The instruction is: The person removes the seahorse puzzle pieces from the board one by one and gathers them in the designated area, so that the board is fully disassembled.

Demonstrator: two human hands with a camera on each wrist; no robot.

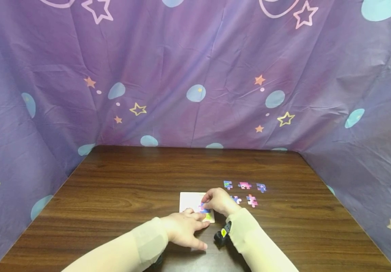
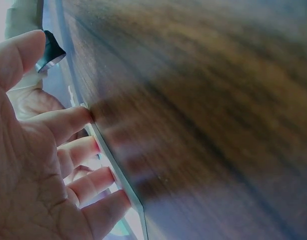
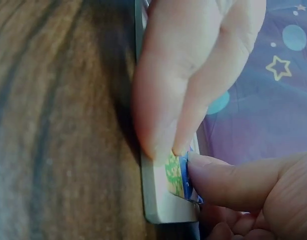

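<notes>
A thin white puzzle board (image 1: 188, 200) lies on the table, with a yellow-green jigsaw piece (image 3: 172, 175) at its near right corner. My left hand (image 1: 186, 228) rests across the near edge of the board, fingers extended and thumb spread to the side. In the left wrist view, its fingertips touch the board's edge. My right hand (image 1: 220, 201) is over the board's right side, where thumb and fingers pinch a blue-and-pink jigsaw piece (image 1: 202, 207). The left fingers partly cover the pieces on the board, so how they fit together is hidden.
Several loose jigsaw pieces lie right of the board, among them a pink one (image 1: 244, 185), a blue one (image 1: 261, 187) and another pink one (image 1: 252, 201). Purple curtain (image 1: 168, 68) surrounds the wooden table (image 1: 130, 181). A black wrist device (image 1: 220, 238) hangs below my right wrist.
</notes>
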